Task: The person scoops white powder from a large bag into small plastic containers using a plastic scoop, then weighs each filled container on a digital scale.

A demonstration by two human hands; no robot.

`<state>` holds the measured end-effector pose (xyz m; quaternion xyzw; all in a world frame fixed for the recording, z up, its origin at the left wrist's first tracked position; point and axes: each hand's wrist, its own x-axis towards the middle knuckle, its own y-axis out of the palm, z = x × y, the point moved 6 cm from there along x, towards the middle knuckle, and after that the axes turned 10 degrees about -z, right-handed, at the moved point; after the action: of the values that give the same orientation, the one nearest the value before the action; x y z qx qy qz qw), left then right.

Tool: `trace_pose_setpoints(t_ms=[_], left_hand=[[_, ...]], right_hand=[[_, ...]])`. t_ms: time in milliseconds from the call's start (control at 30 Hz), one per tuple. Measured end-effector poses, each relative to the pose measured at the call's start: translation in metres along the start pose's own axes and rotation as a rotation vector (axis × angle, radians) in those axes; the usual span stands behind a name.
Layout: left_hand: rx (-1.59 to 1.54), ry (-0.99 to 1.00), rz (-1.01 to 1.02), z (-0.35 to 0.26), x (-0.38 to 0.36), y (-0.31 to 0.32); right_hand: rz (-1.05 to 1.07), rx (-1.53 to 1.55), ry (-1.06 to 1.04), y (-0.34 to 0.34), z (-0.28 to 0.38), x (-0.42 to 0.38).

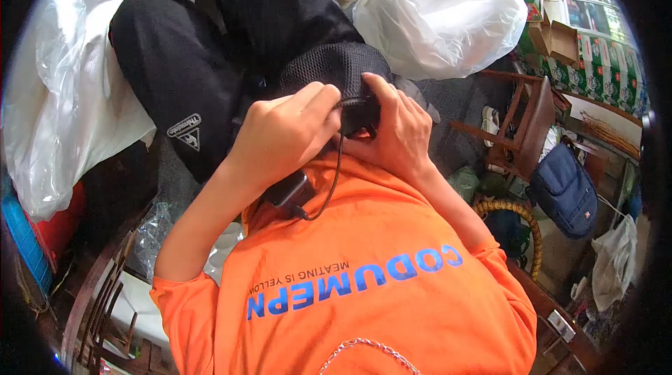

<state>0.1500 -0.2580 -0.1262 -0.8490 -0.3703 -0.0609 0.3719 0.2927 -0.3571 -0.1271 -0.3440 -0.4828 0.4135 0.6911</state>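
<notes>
A black mesh piece [329,67], rounded like a cap, lies over my lap against dark trousers. My left hand [290,130] has its fingers pinched together at the near edge of this piece, by a thin black cable [339,165]. On the other side, my right hand [399,123] curls its fingers around a dark part at the same edge. What sits between the two hands is dark and partly hidden by the fingers. The cable runs down from there to a small black box [289,191] at my waist, below my left wrist.
A large white plastic bag [441,14] bulges beyond my knees. Clear plastic over white material [70,88] lies left. At right are a brown wooden chair [521,130], a navy backpack [565,189] and green cartons [609,70]. A wooden armrest [91,298] is at lower left.
</notes>
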Motion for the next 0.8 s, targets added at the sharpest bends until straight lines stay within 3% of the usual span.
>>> trace_pose_setpoints(t_ms=[100,300,500,567,633,733,800], left_hand=[[0.066,0.051,-0.012,0.0,-0.003,0.0],[0.082,0.075,-0.021,-0.008,-0.008,-0.003],[0.045,-0.132,-0.029,0.014,-0.007,-0.005],[-0.01,-0.176,0.023,0.024,-0.007,-0.008],[-0.033,-0.195,-0.001,0.034,-0.009,-0.007],[-0.107,-0.278,0.03,0.042,-0.014,-0.005],[-0.146,-0.318,0.014,0.046,-0.016,-0.005]], right_hand=[[-0.011,-0.03,0.034,-0.004,-0.002,0.0],[-0.011,-0.204,0.304,-0.016,-0.025,-0.019],[0.061,-0.16,0.163,-0.001,-0.009,0.0],[0.076,-0.084,-0.041,-0.013,0.013,0.015],[0.161,0.047,-0.083,-0.026,0.022,0.028],[0.539,0.194,-0.311,-0.027,0.052,0.033],[0.713,0.319,-0.308,-0.027,0.061,0.034]])
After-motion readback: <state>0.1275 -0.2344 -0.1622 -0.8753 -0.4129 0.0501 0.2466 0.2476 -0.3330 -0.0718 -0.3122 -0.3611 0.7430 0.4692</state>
